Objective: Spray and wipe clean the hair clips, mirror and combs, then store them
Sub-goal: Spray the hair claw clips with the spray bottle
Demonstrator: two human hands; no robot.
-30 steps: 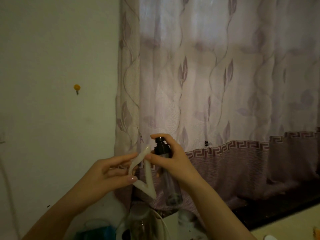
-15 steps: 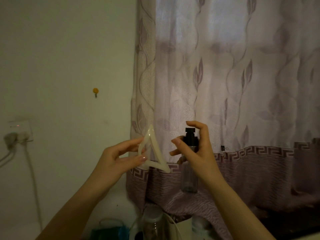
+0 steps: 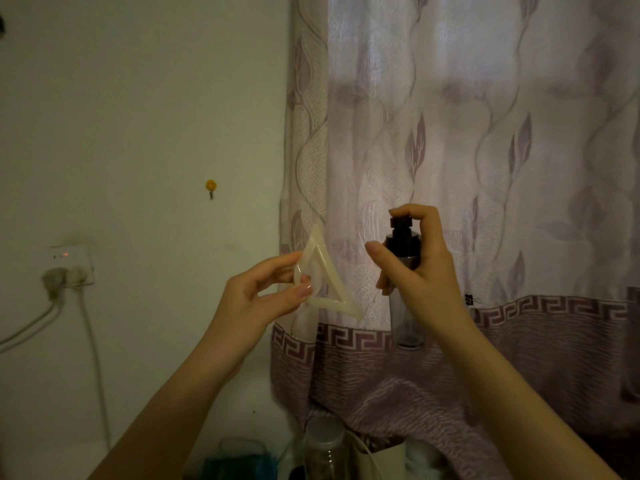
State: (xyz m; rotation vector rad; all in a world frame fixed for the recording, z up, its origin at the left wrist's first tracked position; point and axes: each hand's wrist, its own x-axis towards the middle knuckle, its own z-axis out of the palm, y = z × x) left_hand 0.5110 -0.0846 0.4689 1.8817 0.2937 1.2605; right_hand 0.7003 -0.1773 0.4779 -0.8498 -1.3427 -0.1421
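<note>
Early in the job, by my read. Left hand (image 3: 254, 299) pinches the triangular hair clip (image 3: 323, 275) at its left edge, fingers (image 3: 304, 291) curled on the frame, held up in the air in front of the curtain (image 3: 485, 168). Right hand (image 3: 420, 271) grips the spray bottle (image 3: 403, 244) just beside it, index fingertip on the pump head. No mist visible, can't tell if it's pressed. Wiping and storing not done for this clip; mirror, combs, bench not in view.

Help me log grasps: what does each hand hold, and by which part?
Left hand pinches the triangular hair clip at its left corner; right hand holds the spray bottle by its neck.
</note>
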